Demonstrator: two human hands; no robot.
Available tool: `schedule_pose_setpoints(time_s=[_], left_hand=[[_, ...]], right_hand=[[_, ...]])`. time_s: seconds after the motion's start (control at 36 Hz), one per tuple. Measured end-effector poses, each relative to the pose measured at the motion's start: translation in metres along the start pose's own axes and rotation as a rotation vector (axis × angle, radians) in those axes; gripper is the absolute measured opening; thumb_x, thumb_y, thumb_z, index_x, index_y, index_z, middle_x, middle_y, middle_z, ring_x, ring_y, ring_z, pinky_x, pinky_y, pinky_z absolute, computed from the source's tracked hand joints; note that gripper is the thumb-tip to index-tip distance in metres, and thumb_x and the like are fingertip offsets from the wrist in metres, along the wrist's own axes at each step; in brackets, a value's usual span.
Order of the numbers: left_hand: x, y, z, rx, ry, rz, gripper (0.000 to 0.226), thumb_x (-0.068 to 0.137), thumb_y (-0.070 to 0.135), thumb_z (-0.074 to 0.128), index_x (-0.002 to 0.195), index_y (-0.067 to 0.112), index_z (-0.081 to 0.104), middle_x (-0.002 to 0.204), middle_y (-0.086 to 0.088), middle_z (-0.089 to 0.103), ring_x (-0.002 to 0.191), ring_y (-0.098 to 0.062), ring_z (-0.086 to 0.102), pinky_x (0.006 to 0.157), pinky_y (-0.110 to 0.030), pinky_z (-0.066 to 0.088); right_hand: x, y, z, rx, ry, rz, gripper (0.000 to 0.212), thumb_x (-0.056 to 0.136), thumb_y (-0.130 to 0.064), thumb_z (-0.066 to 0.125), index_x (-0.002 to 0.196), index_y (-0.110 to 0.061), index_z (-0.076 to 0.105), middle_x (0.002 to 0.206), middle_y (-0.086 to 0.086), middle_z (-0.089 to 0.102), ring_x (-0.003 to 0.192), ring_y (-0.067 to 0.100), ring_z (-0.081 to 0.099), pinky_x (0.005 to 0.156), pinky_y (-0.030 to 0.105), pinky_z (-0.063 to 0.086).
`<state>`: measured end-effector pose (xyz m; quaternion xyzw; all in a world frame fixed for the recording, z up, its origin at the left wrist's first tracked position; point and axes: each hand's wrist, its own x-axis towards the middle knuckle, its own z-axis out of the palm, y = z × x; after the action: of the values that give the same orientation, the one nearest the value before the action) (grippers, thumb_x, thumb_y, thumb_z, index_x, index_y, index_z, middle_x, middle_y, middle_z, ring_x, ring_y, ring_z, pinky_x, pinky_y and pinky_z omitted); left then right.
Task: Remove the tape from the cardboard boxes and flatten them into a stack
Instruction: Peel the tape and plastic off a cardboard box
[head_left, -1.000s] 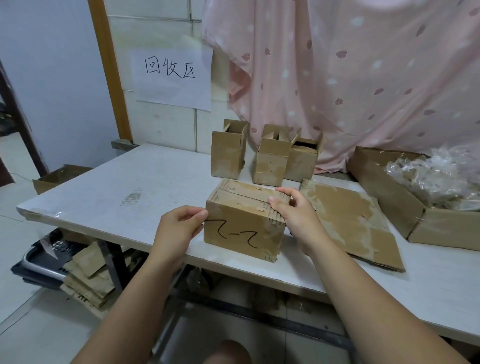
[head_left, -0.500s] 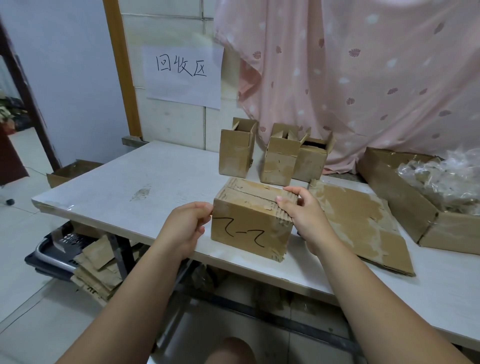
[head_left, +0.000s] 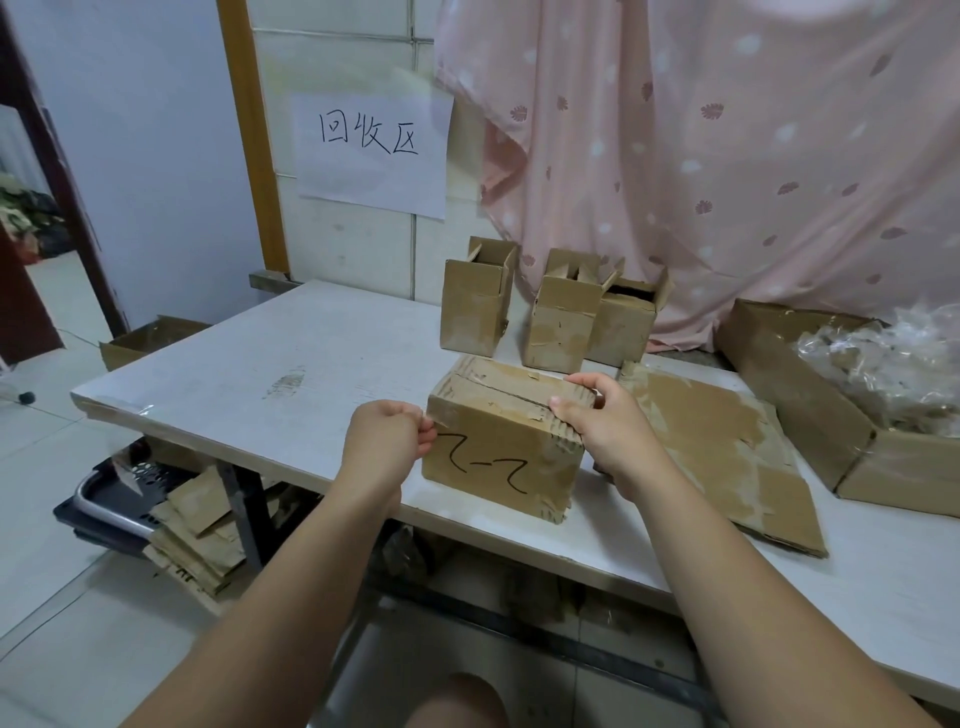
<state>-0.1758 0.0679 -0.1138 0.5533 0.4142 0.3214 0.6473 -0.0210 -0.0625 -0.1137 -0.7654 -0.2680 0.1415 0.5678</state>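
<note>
A closed cardboard box (head_left: 498, 447) with black marker squiggles on its front sits near the table's front edge. My left hand (head_left: 387, 439) pinches at the box's upper left front corner, fingers curled. My right hand (head_left: 602, 431) grips the box's upper right end, thumb on the front and fingers over the top. To the right lies a flattened cardboard box (head_left: 727, 457). Three small open boxes (head_left: 475, 306) (head_left: 558, 325) (head_left: 623, 325) stand upright behind.
A large open carton (head_left: 810, 389) with crumpled clear tape (head_left: 893, 364) sits at the right of the white table (head_left: 260, 374). A pink curtain (head_left: 727, 156) hangs behind. Cardboard scraps (head_left: 197, 540) and a dark tray (head_left: 104, 504) lie under the table; another box (head_left: 145, 340) stands on the floor at left.
My left hand has closed its fingers into a pinch at the box's left front corner. My right hand has shifted slightly along the box's right end.
</note>
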Motion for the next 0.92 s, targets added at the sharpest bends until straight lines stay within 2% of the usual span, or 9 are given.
schedule_pose_setpoints(time_s=[0.17,0.33,0.39,0.47,0.58,0.67,0.75,0.81,0.92], left_hand=[[-0.001,0.016,-0.008,-0.417,-0.127,-0.227,0.020,0.095,-0.002,0.039,0.080,0.000,0.051,0.073,-0.010,0.055,0.071,-0.020,0.060,0.069,-0.031,0.051],[-0.002,0.016,-0.022,-0.522,-0.214,-0.288,0.010,0.090,0.003,0.044,0.083,0.003,0.051,0.057,-0.006,0.057,0.063,-0.019,0.061,0.063,-0.029,0.051],[-0.002,0.014,-0.023,-0.423,-0.171,-0.172,0.014,0.091,0.006,0.046,0.080,0.003,0.053,0.062,-0.007,0.062,0.064,-0.018,0.063,0.063,-0.028,0.051],[-0.005,0.004,-0.022,0.213,-0.005,0.303,0.013,0.094,0.024,0.053,0.095,0.011,0.053,0.091,-0.003,0.062,0.073,-0.011,0.061,0.066,-0.025,0.048],[-0.004,-0.012,-0.027,0.672,-0.104,0.772,0.069,0.073,0.038,0.077,0.131,0.027,0.041,0.124,0.010,0.039,0.111,-0.004,0.041,0.093,-0.023,0.037],[0.002,-0.022,-0.027,0.808,-0.124,0.968,0.049,0.078,0.025,0.074,0.123,0.018,0.057,0.129,0.004,0.050,0.116,-0.009,0.046,0.097,-0.022,0.037],[0.006,-0.024,-0.026,0.748,-0.012,1.059,0.024,0.085,0.013,0.068,0.109,0.011,0.069,0.115,-0.002,0.066,0.110,-0.016,0.058,0.093,-0.012,0.036],[0.006,-0.021,-0.025,0.718,0.016,1.088,0.019,0.086,0.016,0.062,0.100,0.009,0.073,0.106,-0.004,0.071,0.108,-0.017,0.062,0.092,-0.018,0.041],[0.002,-0.018,-0.022,0.726,-0.001,1.084,0.022,0.087,0.016,0.054,0.096,0.009,0.073,0.099,-0.002,0.072,0.095,-0.017,0.067,0.084,-0.016,0.045]], right_hand=[[-0.003,-0.004,0.000,-0.016,-0.014,0.029,0.031,0.087,-0.024,0.067,0.116,-0.023,0.056,0.107,0.003,0.064,0.088,0.020,0.064,0.074,0.032,0.049],[-0.006,-0.007,-0.001,-0.022,-0.041,0.032,0.033,0.088,-0.026,0.066,0.120,-0.025,0.055,0.109,0.001,0.062,0.090,0.020,0.064,0.060,0.025,0.042],[-0.008,-0.010,-0.001,-0.013,-0.051,0.033,0.032,0.089,-0.024,0.066,0.119,-0.023,0.055,0.105,0.000,0.063,0.084,0.017,0.064,0.061,0.024,0.044],[-0.011,-0.013,-0.002,0.016,-0.069,0.039,0.029,0.089,-0.020,0.065,0.117,-0.021,0.055,0.096,-0.002,0.063,0.077,0.014,0.065,0.065,0.024,0.050],[-0.011,-0.014,-0.002,0.000,-0.069,0.044,0.029,0.089,-0.021,0.065,0.116,-0.021,0.055,0.099,-0.001,0.064,0.081,0.016,0.066,0.073,0.030,0.054],[-0.011,-0.013,-0.002,0.001,-0.069,0.042,0.030,0.089,-0.022,0.066,0.117,-0.021,0.056,0.102,0.000,0.065,0.086,0.018,0.067,0.081,0.035,0.055],[-0.011,-0.012,-0.002,-0.015,-0.077,0.031,0.033,0.087,-0.025,0.068,0.118,-0.024,0.056,0.110,0.002,0.064,0.093,0.020,0.066,0.089,0.040,0.053],[-0.012,-0.014,-0.002,-0.053,-0.070,0.019,0.042,0.086,-0.028,0.068,0.126,-0.028,0.053,0.125,0.004,0.059,0.104,0.021,0.063,0.095,0.042,0.050],[-0.025,-0.032,-0.002,-0.468,0.076,-0.184,0.063,0.090,-0.032,0.063,0.144,-0.040,0.032,0.148,-0.005,0.036,0.134,0.018,0.035,0.104,0.036,0.034]])
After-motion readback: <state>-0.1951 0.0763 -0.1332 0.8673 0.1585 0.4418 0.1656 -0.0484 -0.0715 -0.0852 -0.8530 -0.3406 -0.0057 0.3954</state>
